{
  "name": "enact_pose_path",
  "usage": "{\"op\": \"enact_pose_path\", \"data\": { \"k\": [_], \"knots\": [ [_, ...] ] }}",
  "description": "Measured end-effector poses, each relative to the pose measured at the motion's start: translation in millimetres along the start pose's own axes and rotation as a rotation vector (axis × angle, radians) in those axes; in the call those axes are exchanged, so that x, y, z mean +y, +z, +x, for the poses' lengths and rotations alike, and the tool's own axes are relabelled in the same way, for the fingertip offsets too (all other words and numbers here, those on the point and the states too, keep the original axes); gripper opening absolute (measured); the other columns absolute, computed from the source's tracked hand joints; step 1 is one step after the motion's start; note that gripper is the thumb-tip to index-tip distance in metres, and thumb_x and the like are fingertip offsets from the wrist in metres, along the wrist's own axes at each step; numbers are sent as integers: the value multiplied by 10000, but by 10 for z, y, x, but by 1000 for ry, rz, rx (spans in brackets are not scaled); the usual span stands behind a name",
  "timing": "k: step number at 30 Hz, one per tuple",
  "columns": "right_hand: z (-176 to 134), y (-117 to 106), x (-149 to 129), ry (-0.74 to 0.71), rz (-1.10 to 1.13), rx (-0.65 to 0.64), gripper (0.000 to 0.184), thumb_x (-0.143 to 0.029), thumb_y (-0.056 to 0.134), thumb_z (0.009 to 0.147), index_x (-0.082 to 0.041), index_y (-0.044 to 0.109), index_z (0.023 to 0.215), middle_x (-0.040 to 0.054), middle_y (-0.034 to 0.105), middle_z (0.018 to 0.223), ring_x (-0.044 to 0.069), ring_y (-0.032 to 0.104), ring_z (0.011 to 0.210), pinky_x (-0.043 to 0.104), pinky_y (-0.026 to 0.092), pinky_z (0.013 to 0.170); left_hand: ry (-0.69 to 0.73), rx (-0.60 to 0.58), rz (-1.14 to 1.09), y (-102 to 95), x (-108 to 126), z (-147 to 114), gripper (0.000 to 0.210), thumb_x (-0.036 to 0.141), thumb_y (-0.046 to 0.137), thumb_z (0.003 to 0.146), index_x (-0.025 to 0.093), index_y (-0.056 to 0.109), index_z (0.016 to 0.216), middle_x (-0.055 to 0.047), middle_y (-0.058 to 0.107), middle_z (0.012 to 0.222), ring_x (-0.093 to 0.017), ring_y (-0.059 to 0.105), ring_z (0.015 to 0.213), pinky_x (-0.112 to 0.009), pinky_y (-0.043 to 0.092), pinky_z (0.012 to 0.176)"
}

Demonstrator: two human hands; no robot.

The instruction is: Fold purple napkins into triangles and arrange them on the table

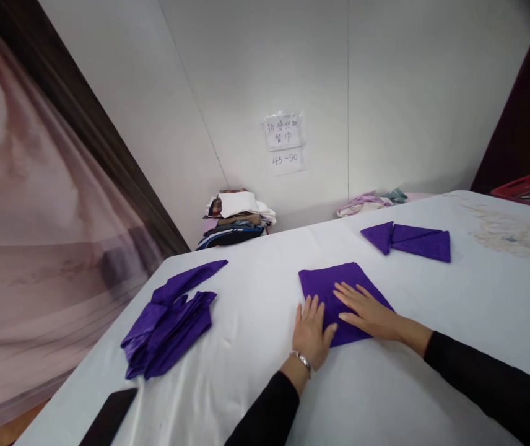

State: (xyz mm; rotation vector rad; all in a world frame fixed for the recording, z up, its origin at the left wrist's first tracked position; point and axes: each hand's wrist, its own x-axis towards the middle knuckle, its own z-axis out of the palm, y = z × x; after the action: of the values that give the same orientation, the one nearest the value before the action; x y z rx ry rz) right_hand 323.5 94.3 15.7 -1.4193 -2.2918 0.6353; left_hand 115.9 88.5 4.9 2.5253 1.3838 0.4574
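A purple cloth napkin (330, 282), folded into a flat square, lies on the white-covered table (256, 322) in front of me. My left hand (310, 331) rests on its near left edge, fingers stretched out. Across the right part of the napkin my right hand (366, 311) lies flat with its fingers spread. Neither hand grips the cloth. Beyond my right hand lies another purple napkin (420, 241), folded into a bow-like shape with a triangle at one end. Several crumpled purple napkins (172, 334) are heaped at the table's left side.
A dark flat object (109, 418), perhaps a phone, lies at the near left. Behind the table are a stack of folded clothes (237, 217) and a pinkish cloth pile (364, 203). Handwritten paper signs (286, 139) hang on the wall. A red basket (529, 186) stands far right.
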Motion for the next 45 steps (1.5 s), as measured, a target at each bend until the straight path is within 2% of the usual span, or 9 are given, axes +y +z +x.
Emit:
{"op": "enact_pose_path", "data": {
  "k": [3,6,9,13,23,31,36,40,45],
  "knots": [
    [297,79,-313,-135,44,-82,588,-534,378,868,-293,270,1393,5,207,1470,228,132,1352,428,24,1093,86,-65,-63,25,101,-228,614,510,374,850,194,301,1371,-69,287,1452,-247,158,1355,-493,129,1111],
    [598,309,-478,-246,21,-198,645,-574,371,856,-260,244,1405,34,185,1477,223,123,1353,413,3,1093,63,-138,-95,94,142,-353,713,599,380,810,170,303,1374,-107,343,1421,-285,201,1339,-500,145,1105],
    [869,523,-446,-286,-59,-273,680,-603,335,853,-223,242,1408,74,181,1477,224,98,1357,426,1,1087,37,-169,-97,116,154,-364,792,660,336,789,131,295,1377,-139,333,1420,-300,194,1338,-505,119,1106],
    [1196,604,-260,-282,-166,-235,650,-590,290,869,-221,264,1404,79,186,1477,237,89,1357,453,10,1078,43,-227,-114,79,164,-331,811,652,311,797,108,240,1394,-145,232,1457,-287,121,1358,-502,80,1111],
    [2001,602,38,-75,-303,-114,662,-627,249,846,-262,280,1397,48,158,1490,262,69,1358,491,11,1064,32,-257,-155,154,129,-318,793,590,351,805,108,167,1407,-101,60,1480,-279,6,1361,-506,41,1123],
    [2294,472,76,89,-225,-49,651,-585,214,870,-216,263,1403,91,189,1482,266,95,1354,508,34,1054,22,-306,-156,78,146,-291,806,597,367,796,118,152,1408,-113,56,1474,-278,-4,1357,-520,52,1118],
    [1969,285,-47,71,-174,-13,619,-543,157,899,-218,197,1423,50,170,1489,225,98,1358,429,57,1079,21,-290,-118,113,129,-308,780,576,375,803,139,156,1411,-98,63,1482,-283,5,1359,-532,67,1114],
    [1172,326,-134,-91,-142,-37,621,-560,232,892,-244,187,1425,33,162,1489,201,77,1361,408,4,1085,40,-266,-44,153,93,-316,769,596,305,824,119,161,1410,-110,95,1485,-264,14,1365,-496,61,1121],
    [270,394,50,-56,-208,-71,605,-578,243,887,-270,237,1408,48,197,1479,233,114,1355,471,39,1075,77,-287,67,150,74,-304,840,674,214,804,98,140,1411,-126,155,1480,-261,38,1366,-475,90,1117]
  ]
}}
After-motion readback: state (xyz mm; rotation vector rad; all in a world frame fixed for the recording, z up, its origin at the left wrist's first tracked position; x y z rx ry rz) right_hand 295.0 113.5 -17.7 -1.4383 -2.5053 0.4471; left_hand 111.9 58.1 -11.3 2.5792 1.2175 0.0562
